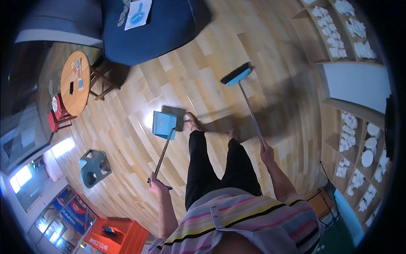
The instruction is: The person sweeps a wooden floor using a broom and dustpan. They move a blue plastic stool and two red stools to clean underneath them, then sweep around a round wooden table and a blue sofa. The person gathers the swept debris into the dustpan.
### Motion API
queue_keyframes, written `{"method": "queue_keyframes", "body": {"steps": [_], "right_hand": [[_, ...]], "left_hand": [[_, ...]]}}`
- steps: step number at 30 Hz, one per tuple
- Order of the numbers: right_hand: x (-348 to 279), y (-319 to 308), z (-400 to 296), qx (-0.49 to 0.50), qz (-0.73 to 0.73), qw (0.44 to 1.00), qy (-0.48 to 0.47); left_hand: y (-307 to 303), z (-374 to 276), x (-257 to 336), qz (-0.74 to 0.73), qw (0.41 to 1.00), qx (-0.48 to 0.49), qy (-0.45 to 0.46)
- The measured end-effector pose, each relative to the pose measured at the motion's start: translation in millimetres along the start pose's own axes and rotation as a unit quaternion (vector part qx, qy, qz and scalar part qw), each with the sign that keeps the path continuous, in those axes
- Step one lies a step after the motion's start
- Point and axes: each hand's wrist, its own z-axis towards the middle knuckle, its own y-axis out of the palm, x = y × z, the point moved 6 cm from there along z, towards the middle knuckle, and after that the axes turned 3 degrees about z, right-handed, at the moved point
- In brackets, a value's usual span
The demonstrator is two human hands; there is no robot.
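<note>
My left hand (157,186) is closed round the top of a long-handled dustpan (164,123). The blue pan hangs over the wood floor to the left of my feet, its shadow beside it. In my right hand (266,152) is the metal handle of a broom (236,76), which reaches away from me. The broom head is light blue with black bristles and lies ahead and to the right of my feet. Whether its bristles touch the floor I cannot tell.
A blue cloth-covered piece of furniture (146,44) stands ahead. On the left are a round wooden table (75,95), red stools (54,122), a grey-green plastic stool (95,168) and an orange box (128,236). Wooden shelves (304,38) holding white figures line the right side.
</note>
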Motion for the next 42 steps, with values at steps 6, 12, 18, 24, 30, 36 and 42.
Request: {"method": "queue_keyframes", "body": {"steps": [6, 12, 18, 24, 30, 36, 42], "right_hand": [[-76, 29, 27, -0.04, -0.044, 0.99, -0.129], [-225, 111, 75, -0.19, -0.082, 0.966, -0.156], [-340, 210, 115, -0.265, -0.063, 0.955, -0.119], [-364, 202, 141, -0.214, -0.068, 0.972, -0.07], [-275, 111, 162, -0.139, -0.175, 0.967, -0.124], [-139, 30, 154, -0.091, -0.171, 0.981, -0.026], [19, -4, 103, -0.018, -0.064, 0.998, 0.004]], "left_hand": [[-9, 13, -12, -0.024, 1.0, 0.001, -0.02], [-32, 40, -32, -0.042, 0.998, 0.027, -0.045], [-49, 56, -36, -0.055, 0.995, 0.047, -0.066], [-50, 62, -35, -0.044, 0.996, 0.049, -0.067], [-39, 50, -29, -0.041, 0.998, 0.03, -0.039], [-17, 20, -7, -0.035, 0.999, 0.0, -0.016], [6, -13, 9, -0.011, 0.999, -0.029, 0.029]]}}
